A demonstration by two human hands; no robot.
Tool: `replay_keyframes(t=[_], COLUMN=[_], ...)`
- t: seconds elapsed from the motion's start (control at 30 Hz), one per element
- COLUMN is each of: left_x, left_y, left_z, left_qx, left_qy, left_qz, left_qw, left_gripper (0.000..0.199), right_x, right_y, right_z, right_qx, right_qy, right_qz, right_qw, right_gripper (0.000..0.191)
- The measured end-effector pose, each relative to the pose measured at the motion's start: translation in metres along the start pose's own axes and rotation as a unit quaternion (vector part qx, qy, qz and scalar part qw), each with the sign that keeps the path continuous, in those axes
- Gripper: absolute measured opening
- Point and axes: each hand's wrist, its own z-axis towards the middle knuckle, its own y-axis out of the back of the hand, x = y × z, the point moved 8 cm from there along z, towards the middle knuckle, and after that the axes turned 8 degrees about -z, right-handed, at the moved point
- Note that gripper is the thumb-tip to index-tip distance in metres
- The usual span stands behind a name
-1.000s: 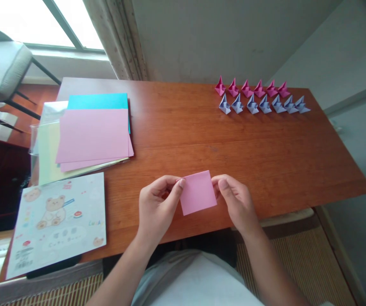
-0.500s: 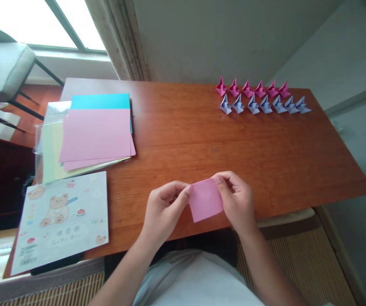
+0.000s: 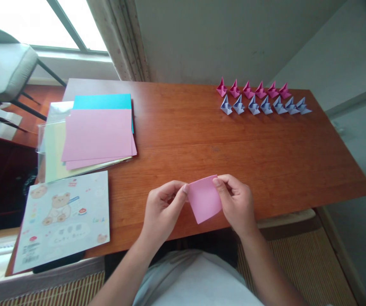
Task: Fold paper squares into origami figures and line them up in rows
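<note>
Between my two hands is a small pink square of paper (image 3: 204, 200), held above the table near its front edge. My left hand (image 3: 166, 207) pinches the upper left corner between thumb and fingers. At the upper right corner, my right hand (image 3: 235, 202) grips the paper with its thumb on top and fingers curled behind. The sheet tilts slightly, with its lower corner toward my body. Whether it is folded in layers I cannot tell. The fingers behind the paper are partly hidden.
Folded dark pink paper figures (image 3: 247, 90) stand in a row at the back right, with a row of pale purple ones (image 3: 266, 106) before them. Left lie pink sheets (image 3: 98, 134), a blue sheet (image 3: 103, 101) and a bear-printed pad (image 3: 61, 221) on the wooden table (image 3: 170, 127).
The pink paper has turned slightly, its upper right corner now higher. My right hand has shifted a little downward at that corner. Both hands keep their hold.
</note>
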Motion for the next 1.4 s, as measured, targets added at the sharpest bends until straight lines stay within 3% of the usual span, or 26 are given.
replay_keyframes(t=[0.3, 0.57, 1.4], left_x=[0.000, 0.001, 0.013], left_y=[0.013, 0.013, 0.008], left_z=[0.001, 0.002, 0.005], left_qx=[-0.052, -0.021, 0.072], left_qy=[-0.005, -0.004, 0.087], left_qz=[-0.039, -0.052, -0.170], left_qw=[0.998, 0.998, 0.979], left_gripper=[0.022, 0.028, 0.014], right_x=[0.000, 0.001, -0.011], right_y=[-0.002, 0.004, -0.003], right_z=[-0.001, 0.001, 0.000], right_qx=[0.027, 0.005, 0.076], right_qy=[0.021, 0.025, -0.029], right_qz=[0.008, -0.009, 0.112], right_qw=[0.999, 1.000, 0.990], right_gripper=[0.030, 0.029, 0.031])
